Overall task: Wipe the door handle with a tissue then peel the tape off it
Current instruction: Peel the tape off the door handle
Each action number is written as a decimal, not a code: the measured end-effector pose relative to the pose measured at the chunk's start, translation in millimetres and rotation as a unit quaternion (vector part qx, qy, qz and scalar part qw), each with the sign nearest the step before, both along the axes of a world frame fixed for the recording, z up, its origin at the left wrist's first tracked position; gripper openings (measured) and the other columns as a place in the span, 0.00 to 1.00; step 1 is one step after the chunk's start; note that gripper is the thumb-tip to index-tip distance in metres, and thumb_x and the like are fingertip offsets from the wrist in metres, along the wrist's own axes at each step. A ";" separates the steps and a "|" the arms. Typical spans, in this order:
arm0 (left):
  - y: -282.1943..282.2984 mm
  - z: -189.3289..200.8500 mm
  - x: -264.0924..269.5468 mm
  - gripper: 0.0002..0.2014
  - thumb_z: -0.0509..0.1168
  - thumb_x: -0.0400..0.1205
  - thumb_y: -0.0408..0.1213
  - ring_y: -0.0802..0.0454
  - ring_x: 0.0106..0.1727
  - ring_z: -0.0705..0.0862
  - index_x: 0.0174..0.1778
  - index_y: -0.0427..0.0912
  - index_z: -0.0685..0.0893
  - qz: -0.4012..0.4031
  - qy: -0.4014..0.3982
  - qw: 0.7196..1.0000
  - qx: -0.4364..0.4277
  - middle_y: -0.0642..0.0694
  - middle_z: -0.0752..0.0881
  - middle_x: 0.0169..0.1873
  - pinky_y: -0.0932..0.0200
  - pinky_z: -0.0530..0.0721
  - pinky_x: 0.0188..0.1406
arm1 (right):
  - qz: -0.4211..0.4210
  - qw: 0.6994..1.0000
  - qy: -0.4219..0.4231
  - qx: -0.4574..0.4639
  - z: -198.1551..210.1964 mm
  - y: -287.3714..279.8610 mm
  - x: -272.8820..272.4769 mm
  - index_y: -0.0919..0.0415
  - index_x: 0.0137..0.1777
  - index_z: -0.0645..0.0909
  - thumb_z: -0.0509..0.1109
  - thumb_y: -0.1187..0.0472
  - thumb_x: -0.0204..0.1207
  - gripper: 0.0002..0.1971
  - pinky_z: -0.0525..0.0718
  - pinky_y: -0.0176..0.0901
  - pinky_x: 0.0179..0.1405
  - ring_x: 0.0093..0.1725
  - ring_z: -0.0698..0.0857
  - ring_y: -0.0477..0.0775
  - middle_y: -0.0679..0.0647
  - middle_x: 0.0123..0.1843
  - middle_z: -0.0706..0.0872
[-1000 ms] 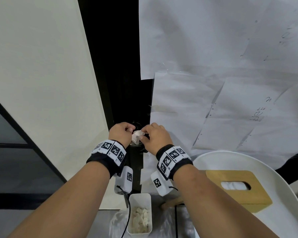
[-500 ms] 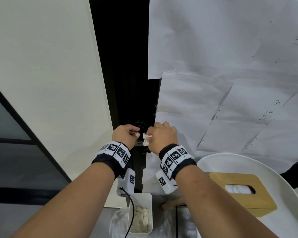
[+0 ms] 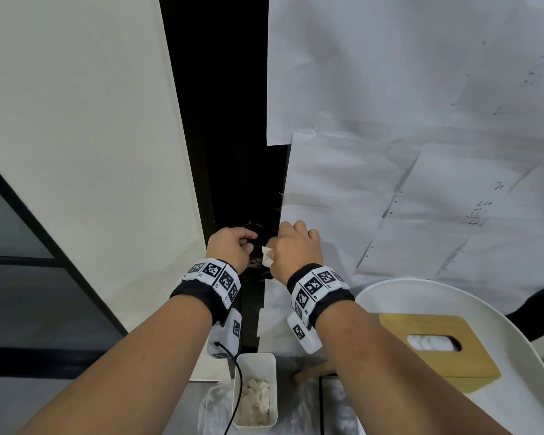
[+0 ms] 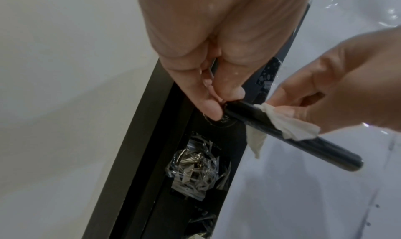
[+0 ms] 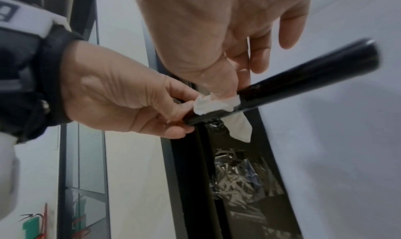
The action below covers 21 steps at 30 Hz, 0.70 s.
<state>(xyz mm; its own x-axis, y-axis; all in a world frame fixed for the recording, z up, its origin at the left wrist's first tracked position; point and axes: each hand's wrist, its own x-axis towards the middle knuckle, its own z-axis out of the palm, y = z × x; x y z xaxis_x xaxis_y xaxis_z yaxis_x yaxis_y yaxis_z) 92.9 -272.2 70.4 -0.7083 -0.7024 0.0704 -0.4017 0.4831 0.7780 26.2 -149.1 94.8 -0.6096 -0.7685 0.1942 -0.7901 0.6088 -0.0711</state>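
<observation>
The black lever door handle [image 4: 303, 145] sticks out from a dark door edge; in the head view my hands hide most of it. My left hand [image 4: 221, 103] pinches the handle's inner end by the round base plate [image 3: 253, 229]. My right hand [image 5: 234, 88] holds a white tissue [image 5: 214, 103] wrapped round the handle just right of the left fingers, thumb on top. The tissue [image 3: 267, 255] peeks out between both hands in the head view. Shiny film clings to the handle near the tissue. Crumpled clear tape [image 4: 195, 165] sticks on the door below.
Paper sheets [image 3: 390, 152] cover the door to the right; a white wall [image 3: 76, 152] is on the left. Lower right, a wooden tissue box [image 3: 437, 343] sits on a white round surface [image 3: 515, 387]. A white bin [image 3: 255, 362] with used wads stands below my wrists.
My right hand has drawn slightly right, away from the left hand, and less tissue shows between them. The left hand keeps its hold at the handle's inner end.
</observation>
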 end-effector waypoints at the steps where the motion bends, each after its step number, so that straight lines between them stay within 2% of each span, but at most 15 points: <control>1: 0.3 0.9 0.6 0.12 0.67 0.81 0.31 0.56 0.46 0.84 0.56 0.49 0.89 -0.007 -0.013 1.000 -0.016 0.48 0.88 0.46 0.66 0.80 0.49 | -0.007 1.000 0.000 0.004 -0.5 3.9 -1.6 0.51 0.48 0.85 0.68 0.58 0.70 0.09 0.63 0.49 0.50 0.56 0.70 0.58 0.51 0.50 0.76; 5: 0.2 5.4 -4.7 0.12 0.64 0.84 0.34 0.49 0.54 0.85 0.56 0.51 0.89 -0.012 -0.070 0.996 -0.045 0.45 0.85 0.59 0.67 0.78 0.49 | -0.030 0.999 0.002 0.017 -1.3 21.3 -8.5 0.49 0.48 0.86 0.65 0.61 0.70 0.11 0.65 0.50 0.50 0.55 0.70 0.58 0.51 0.49 0.75; 9: -0.9 8.1 -8.9 0.13 0.61 0.85 0.32 0.46 0.61 0.84 0.59 0.47 0.88 -0.037 -0.135 0.989 -0.040 0.43 0.84 0.64 0.64 0.79 0.53 | -0.060 0.998 -0.005 0.014 -6.4 37.2 -17.0 0.49 0.52 0.85 0.63 0.62 0.71 0.14 0.66 0.51 0.52 0.56 0.70 0.58 0.51 0.51 0.76; 12: -1.2 10.4 -8.9 0.13 0.59 0.86 0.34 0.43 0.64 0.82 0.62 0.45 0.87 -0.047 -0.151 0.986 -0.062 0.41 0.78 0.68 0.62 0.79 0.60 | -0.079 0.997 -0.008 0.013 -9.0 46.4 -21.5 0.51 0.50 0.85 0.63 0.62 0.74 0.11 0.67 0.51 0.52 0.56 0.71 0.59 0.52 0.52 0.76; 14: 1.5 10.4 -5.5 0.13 0.60 0.86 0.35 0.43 0.64 0.81 0.64 0.44 0.86 -0.053 -0.160 0.983 -0.069 0.41 0.74 0.69 0.61 0.78 0.61 | -0.085 0.996 -0.011 0.012 -10.5 49.0 -22.0 0.54 0.49 0.84 0.63 0.63 0.74 0.10 0.67 0.50 0.51 0.56 0.72 0.60 0.53 0.52 0.77; 17: 8.9 6.0 0.1 0.11 0.65 0.84 0.39 0.46 0.58 0.83 0.60 0.45 0.88 -0.037 -0.111 0.988 -0.101 0.43 0.75 0.65 0.66 0.76 0.56 | -0.093 0.996 0.005 0.011 -14.1 49.2 -21.3 0.56 0.50 0.84 0.63 0.66 0.72 0.11 0.65 0.47 0.48 0.56 0.72 0.60 0.54 0.52 0.78; 21: 12.4 5.9 0.6 0.12 0.68 0.81 0.40 0.45 0.60 0.82 0.60 0.45 0.88 -0.032 -0.120 0.988 -0.091 0.44 0.74 0.65 0.59 0.79 0.62 | -0.117 0.993 0.010 0.015 -17.2 46.3 -17.9 0.59 0.50 0.82 0.62 0.64 0.76 0.09 0.66 0.47 0.48 0.56 0.75 0.60 0.56 0.51 0.82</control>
